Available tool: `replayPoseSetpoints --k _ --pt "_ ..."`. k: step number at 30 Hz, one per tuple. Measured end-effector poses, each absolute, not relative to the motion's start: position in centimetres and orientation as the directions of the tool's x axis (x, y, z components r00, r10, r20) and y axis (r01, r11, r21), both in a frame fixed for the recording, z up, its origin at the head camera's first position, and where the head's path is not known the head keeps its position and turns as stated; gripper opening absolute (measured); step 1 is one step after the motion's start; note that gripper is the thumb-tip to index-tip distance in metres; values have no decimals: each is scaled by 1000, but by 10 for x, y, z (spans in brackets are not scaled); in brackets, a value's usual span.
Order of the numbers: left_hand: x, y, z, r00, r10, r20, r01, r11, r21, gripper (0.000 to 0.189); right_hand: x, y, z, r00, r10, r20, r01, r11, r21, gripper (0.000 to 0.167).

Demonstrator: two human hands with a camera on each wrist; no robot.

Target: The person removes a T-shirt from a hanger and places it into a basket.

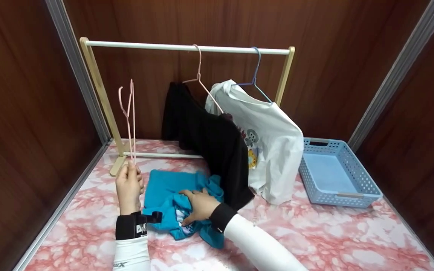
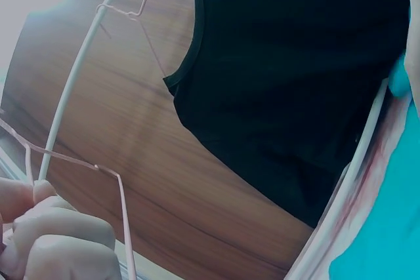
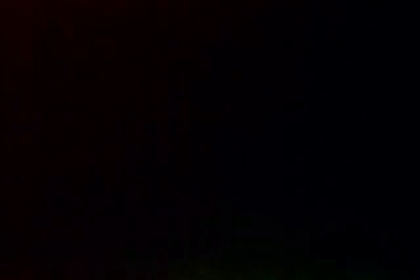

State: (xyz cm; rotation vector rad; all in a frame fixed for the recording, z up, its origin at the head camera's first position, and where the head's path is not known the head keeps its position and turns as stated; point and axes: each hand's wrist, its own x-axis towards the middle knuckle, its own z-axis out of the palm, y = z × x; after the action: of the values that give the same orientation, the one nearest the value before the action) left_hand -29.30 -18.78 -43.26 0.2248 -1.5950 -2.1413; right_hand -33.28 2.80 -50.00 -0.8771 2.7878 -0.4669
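My left hand (image 1: 128, 185) grips a pink clothes hanger (image 1: 129, 126) near its lower end, holding it upright with the hook at the top. In the left wrist view the curled fingers (image 2: 65, 234) are around the thin hanger. My right hand (image 1: 202, 205) rests on a crumpled teal garment (image 1: 168, 182) on the table, thumb and fingers spread over the cloth beside a printed patch. Part of the garment lies flat behind the hand, and some fingertips are hidden in the folds. The right wrist view is almost black.
A clothes rack (image 1: 145, 45) stands behind. From its rail a black garment (image 1: 209, 131) hangs on a pink hanger (image 1: 199, 64) and a white printed shirt (image 1: 277, 139) on a blue hanger (image 1: 256, 67). A light blue basket (image 1: 341, 198) is at the right. Brown walls (image 1: 352, 37) enclose the marbled table.
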Motion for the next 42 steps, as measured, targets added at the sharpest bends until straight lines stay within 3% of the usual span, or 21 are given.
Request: replayPoseSetpoints --k 4,10,20,26,33,42 --pt "-295 -186 -433 -877 -458 145 272 -225 936 38 -329 31 -503 -794 -607 -30 -559 748 -359 86" --pt "-295 -185 -432 -884 -450 130 269 -262 927 33 -330 45 -501 -803 -596 1 -517 696 -497 73" --pt "-293 -188 -432 -885 -446 130 281 -290 915 26 -325 84 -472 -779 -516 356 -594 428 -681 70" --pt "-292 -188 -432 -884 -443 147 296 -289 910 27 -314 113 -446 -746 -433 507 -646 280 -710 70" --pt "-290 -187 -428 -888 -435 146 294 -296 909 26 -296 159 -413 -668 -296 682 -742 194 -642 69" --pt "-286 -191 -418 -896 -417 152 286 -282 916 26 -270 239 -375 -708 -100 699 -705 137 -695 65"
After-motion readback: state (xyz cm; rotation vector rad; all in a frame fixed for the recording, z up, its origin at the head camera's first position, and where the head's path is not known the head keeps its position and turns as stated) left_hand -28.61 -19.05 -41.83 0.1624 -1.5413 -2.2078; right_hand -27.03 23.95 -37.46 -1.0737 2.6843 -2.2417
